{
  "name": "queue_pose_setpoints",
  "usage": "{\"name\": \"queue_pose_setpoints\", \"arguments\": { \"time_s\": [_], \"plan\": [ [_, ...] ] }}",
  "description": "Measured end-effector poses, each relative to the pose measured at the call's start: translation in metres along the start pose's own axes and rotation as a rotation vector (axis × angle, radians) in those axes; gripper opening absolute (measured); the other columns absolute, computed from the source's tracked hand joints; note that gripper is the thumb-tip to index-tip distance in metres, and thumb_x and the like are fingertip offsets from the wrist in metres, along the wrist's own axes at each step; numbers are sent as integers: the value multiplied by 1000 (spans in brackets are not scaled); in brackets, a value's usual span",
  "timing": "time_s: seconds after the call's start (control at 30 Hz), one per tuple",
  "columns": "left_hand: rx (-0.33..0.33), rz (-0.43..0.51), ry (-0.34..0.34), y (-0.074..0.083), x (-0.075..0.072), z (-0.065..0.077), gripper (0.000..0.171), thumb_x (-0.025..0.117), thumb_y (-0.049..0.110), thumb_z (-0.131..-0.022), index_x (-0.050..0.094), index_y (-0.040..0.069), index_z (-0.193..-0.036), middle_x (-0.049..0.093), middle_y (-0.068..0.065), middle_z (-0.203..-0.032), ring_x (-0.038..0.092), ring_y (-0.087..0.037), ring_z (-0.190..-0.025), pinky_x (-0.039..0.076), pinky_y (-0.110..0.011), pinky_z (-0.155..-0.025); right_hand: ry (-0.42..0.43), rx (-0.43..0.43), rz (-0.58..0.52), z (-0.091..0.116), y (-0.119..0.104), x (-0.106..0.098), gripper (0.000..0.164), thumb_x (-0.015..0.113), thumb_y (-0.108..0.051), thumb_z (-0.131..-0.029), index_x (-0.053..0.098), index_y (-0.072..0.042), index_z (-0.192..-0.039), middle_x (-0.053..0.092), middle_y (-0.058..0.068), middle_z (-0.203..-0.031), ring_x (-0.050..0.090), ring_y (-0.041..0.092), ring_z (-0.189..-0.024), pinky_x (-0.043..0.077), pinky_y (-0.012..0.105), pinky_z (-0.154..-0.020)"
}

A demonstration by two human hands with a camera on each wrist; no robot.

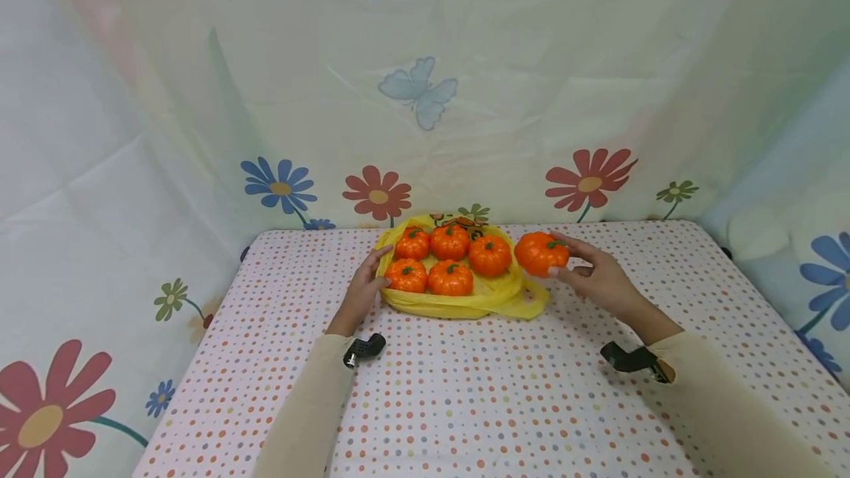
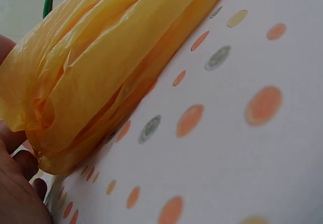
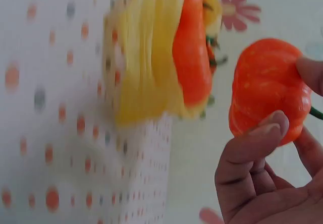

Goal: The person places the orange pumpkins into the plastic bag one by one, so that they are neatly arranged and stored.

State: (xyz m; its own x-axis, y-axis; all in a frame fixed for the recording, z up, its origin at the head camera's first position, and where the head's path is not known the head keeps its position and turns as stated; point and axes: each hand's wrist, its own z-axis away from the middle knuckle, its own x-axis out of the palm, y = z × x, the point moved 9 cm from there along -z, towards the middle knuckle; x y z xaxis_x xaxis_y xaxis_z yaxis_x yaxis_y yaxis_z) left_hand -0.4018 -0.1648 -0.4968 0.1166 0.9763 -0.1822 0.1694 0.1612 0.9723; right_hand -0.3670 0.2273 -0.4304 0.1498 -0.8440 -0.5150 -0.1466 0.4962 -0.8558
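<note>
My right hand (image 1: 600,280) holds a small orange toy pumpkin (image 1: 535,254) with a green stem, just right of a yellow plastic bag (image 1: 434,306). In the right wrist view the thumb and fingers pinch this pumpkin (image 3: 267,82) from its sides. The bag lies with its mouth spread wide, and several like pumpkins (image 1: 451,278) sit inside in two rows. My left hand (image 1: 361,288) grips the bag's left rim; in the left wrist view its fingers are partly hidden behind the crumpled yellow plastic (image 2: 96,77).
Under everything is a white table cover (image 1: 438,397) with coloured dots. A pale curtain (image 1: 505,131) with flowers and a butterfly hangs behind the table and at both sides. A loose bag handle (image 1: 534,306) lies on the table at the bag's right.
</note>
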Motion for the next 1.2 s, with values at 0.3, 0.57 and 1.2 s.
{"name": "queue_pose_setpoints", "arguments": {
  "time_s": [0.3, 0.57, 1.2],
  "plan": [
    [-41, 12, -26, -2, 0, -1, 63, 47, -2, -91, 40, 17, -150, 29, -9, -162, -7, -23, -155, 4, -46, -126, -143, -89, 63, -7, -20, 58, 71, 72, -33, -89, 40, -20, -151, 52, 22, -138, 62, 31, -83, 52, 27, -59],
    [-35, 38, -75, 21, 3, 7, 65, 48, -4, -89, 36, 8, -152, 27, -13, -162, -9, -29, -154, 5, -48, -125, -166, -109, 24, -16, -13, 78, 69, 69, -35, -91, 40, -19, -151, 44, 20, -149, 56, 39, -121, 58, 33, -83],
    [-4, 28, -13, 0, 0, -2, 64, 49, 0, -87, 43, 20, -148, 32, -4, -161, -5, -21, -155, 9, -46, -126, -231, -70, 101, -19, -7, 85, 66, 64, -30, -94, 34, -21, -152, 43, 26, -143, 70, 19, -85, 58, 30, -71]
  ]
}}
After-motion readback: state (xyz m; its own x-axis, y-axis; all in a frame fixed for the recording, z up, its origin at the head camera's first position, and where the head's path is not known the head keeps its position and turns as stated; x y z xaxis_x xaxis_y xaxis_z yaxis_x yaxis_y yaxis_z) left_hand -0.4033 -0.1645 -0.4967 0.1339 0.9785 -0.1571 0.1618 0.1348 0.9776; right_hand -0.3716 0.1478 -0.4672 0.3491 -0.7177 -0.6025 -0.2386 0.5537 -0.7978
